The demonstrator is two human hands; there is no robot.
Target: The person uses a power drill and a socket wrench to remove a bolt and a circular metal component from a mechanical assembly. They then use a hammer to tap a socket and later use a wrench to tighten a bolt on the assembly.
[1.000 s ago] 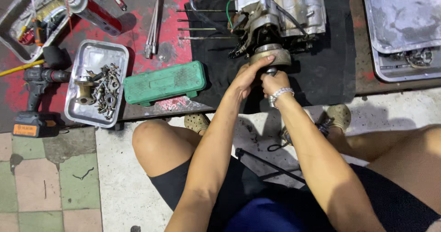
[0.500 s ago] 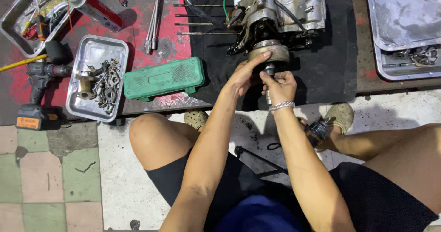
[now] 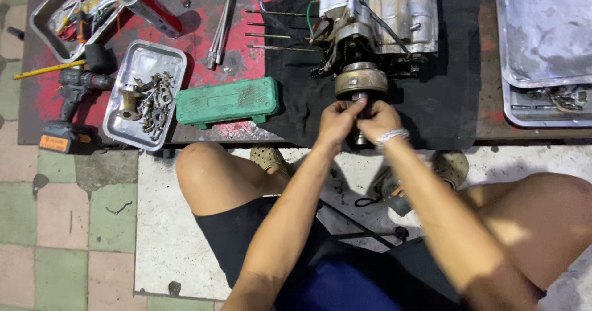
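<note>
Head view: left hand (image 3: pixel 336 123) and right hand (image 3: pixel 377 121) meet, fingers pinched around a dark tool (image 3: pixel 360 135) under the round drum (image 3: pixel 361 80) of the engine (image 3: pixel 382 15). Engine sits on black mat (image 3: pixel 444 101), near the front edge of the bench (image 3: pixel 203 132). Green case (image 3: pixel 227 101) lies at 9 o'clock, bare mat at 3 o'clock.
</note>
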